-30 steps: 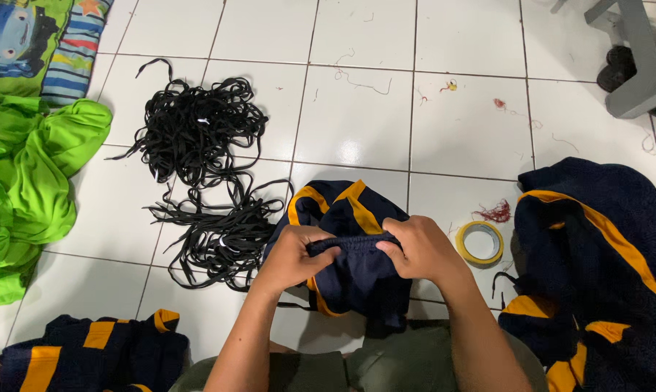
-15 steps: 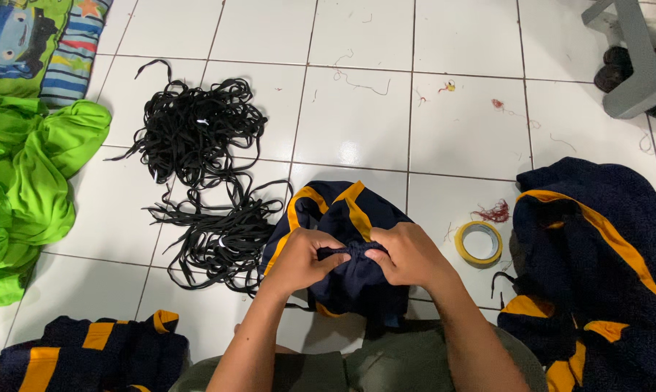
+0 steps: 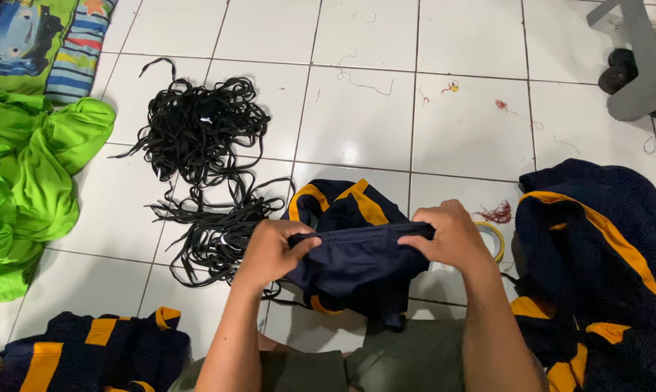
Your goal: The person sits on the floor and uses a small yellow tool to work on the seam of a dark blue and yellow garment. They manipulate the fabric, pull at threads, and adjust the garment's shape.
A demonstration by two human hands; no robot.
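Both hands grip 1 navy garment (image 3: 357, 265) by its top hem, held just above the lap and the white tiled floor (image 3: 357, 123). The left hand (image 3: 270, 250) pinches the hem's left end with thumb over fingers; the right hand (image 3: 448, 236) is closed over the right end, so the hem runs taut and nearly level between them. The rest of the garment hangs and bunches below, with yellow bands (image 3: 364, 203) curving along its far side.

Judging from the grip, the step in hand looks like working along the folded waistband edge, perhaps its channel. A next move here would call for a firm pinch at 1 end while the other hand slides along the hem, keeping the soft knit from bunching.

The cloth looks like a matte, limp jersey, dark navy with bright yellow trim. Just left of the garment lies a loose tangle of flat black cords (image 3: 205, 174), thin and ribbon-like, spread in 2 heaps that run together. A roll of yellow tape (image 3: 493, 238), ring-shaped, lies just beside the right hand, partly hidden by it. A pile of similar navy and yellow garments (image 3: 604, 261) lies at the right, another at the lower left (image 3: 88, 356). Bright green fabric (image 3: 30, 181) lies crumpled at the far left.
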